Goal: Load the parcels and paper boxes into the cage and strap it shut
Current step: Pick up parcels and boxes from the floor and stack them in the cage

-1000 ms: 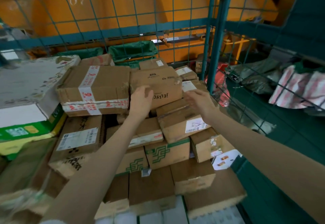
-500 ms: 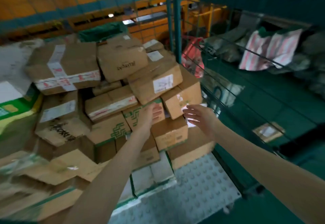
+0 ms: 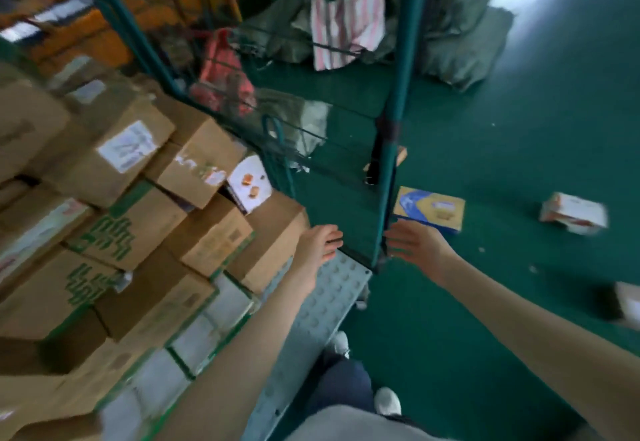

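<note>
A pile of brown cardboard parcels (image 3: pixel 138 233) fills the teal wire cage (image 3: pixel 398 111) on the left. My left hand (image 3: pixel 320 243) hovers with relaxed fingers over the cage's grey studded floor plate (image 3: pixel 325 302), just right of the lowest box. My right hand (image 3: pixel 412 243) is held out empty beside the cage's corner post, fingers loosely spread. On the green floor beyond the post lie a yellow-and-blue paper box (image 3: pixel 429 208) and a white-and-orange box (image 3: pixel 573 212).
Grey-green sacks (image 3: pixel 460 42) and a pink-striped bag (image 3: pixel 346 21) lie behind the cage mesh. A red bag (image 3: pixel 221 73) leans against the mesh. My legs and white shoes (image 3: pixel 386 402) stand at the cage's open front. Another parcel (image 3: pixel 627 302) sits at the right edge.
My view has swung down and to the right, away from the stack. Both hands have come off the boxes and dropped toward the cage's front corner, holding nothing.
</note>
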